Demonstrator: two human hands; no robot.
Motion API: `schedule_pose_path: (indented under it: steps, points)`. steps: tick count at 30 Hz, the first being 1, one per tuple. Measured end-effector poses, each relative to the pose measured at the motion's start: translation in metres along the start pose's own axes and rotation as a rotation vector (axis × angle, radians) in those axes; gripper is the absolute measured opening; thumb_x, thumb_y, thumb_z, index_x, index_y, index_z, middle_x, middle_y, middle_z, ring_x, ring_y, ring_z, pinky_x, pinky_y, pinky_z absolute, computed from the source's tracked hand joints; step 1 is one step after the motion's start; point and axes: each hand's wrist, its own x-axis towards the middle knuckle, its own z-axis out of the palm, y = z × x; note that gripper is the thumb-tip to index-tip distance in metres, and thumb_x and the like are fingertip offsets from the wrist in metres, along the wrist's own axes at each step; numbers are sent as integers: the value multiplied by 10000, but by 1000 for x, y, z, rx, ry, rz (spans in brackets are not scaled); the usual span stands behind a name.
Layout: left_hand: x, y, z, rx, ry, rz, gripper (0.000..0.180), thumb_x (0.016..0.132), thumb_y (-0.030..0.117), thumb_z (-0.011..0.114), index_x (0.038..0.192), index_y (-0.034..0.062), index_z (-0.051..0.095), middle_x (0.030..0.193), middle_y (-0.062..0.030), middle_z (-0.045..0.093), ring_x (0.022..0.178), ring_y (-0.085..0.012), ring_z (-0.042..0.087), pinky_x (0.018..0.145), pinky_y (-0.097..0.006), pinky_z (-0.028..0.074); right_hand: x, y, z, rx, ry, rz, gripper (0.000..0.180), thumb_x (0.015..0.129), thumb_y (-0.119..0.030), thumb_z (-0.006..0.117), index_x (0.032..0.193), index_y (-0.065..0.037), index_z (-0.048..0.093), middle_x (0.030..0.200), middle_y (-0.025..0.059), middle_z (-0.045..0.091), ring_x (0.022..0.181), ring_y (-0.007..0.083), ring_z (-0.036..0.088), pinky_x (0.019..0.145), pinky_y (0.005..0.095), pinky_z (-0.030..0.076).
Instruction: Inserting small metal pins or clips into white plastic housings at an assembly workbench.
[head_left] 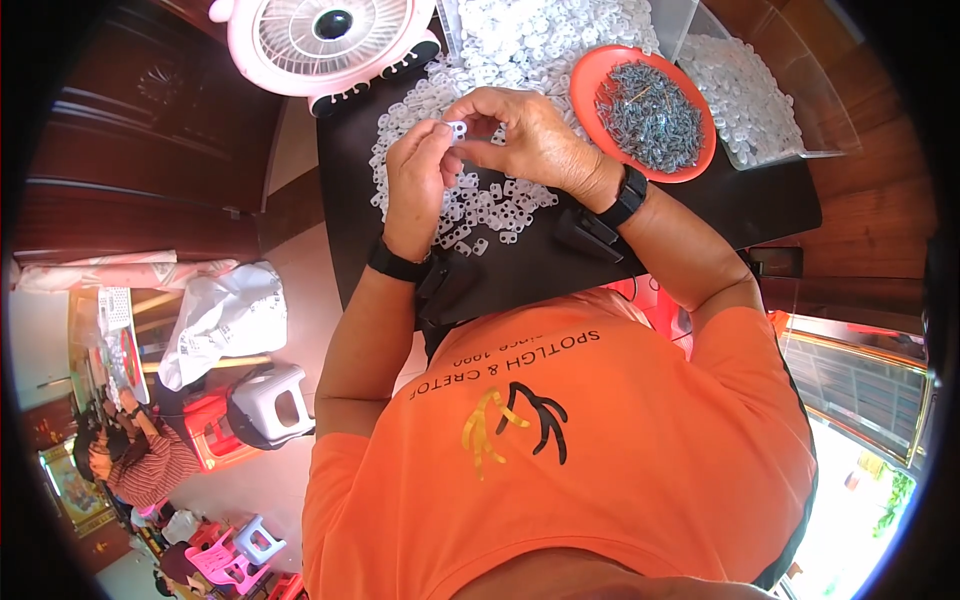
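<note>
My left hand point(418, 185) pinches a small white plastic piece with two dark holes point(458, 131) between thumb and fingertips, above the dark table. Close against it, my right hand point(535, 140) curls in from the right, its index finger and thumb bent toward the same piece. What the right fingertips grip is hidden. Below both hands lies a loose scatter of similar white plastic pieces point(500, 208). A larger heap of white pieces point(550, 40) rises behind them. Right of my right hand, an orange-red plate point(584, 92) holds many thin grey screw-like or nail-like parts point(650, 118).
A pink fan point(335, 50) stands at the table's far left. A clear bin point(822, 140) of white pieces sits far right. Black straps circle both wrists, with dark blocks near the table's front edge. Stools point(270, 405), a white bag point(230, 320) and other people point(150, 460) are left.
</note>
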Motion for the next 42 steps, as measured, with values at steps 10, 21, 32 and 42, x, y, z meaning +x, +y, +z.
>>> schedule_pose_path:
  steps: [10, 21, 32, 42]
  points:
    - [0, -3, 4, -59, 9, 19, 278, 914, 216, 447, 844, -8, 596, 671, -57, 616, 533, -74, 484, 497, -205, 363, -2, -3, 3, -176, 61, -154, 306, 751, -158, 714, 1021, -46, 624, 827, 112, 643, 716, 253, 640, 651, 340, 518]
    - [-2, -7, 3, -94, -19, 8, 300, 898, 223, 454, 803, -14, 612, 619, -59, 581, 500, -98, 501, 480, -208, 374, -3, -4, 1, -91, -2, -91, 215, 789, -154, 676, 968, -47, 626, 805, 118, 660, 729, 284, 653, 634, 338, 517]
    - [-2, -3, 6, -41, 3, 124, 274, 911, 204, 454, 805, 4, 608, 618, -26, 550, 512, -82, 484, 471, -204, 366, -2, -7, 2, 22, 21, -56, 129, 793, -130, 653, 899, -57, 645, 766, 107, 657, 704, 284, 650, 630, 329, 517]
    - [-8, 9, 3, 18, 64, 211, 257, 942, 183, 415, 816, 17, 564, 632, -11, 497, 546, -74, 431, 520, -214, 331, 14, -27, -100, -508, 519, -119, 169, 771, -166, 724, 930, -120, 694, 854, 60, 684, 566, 197, 619, 540, 279, 492]
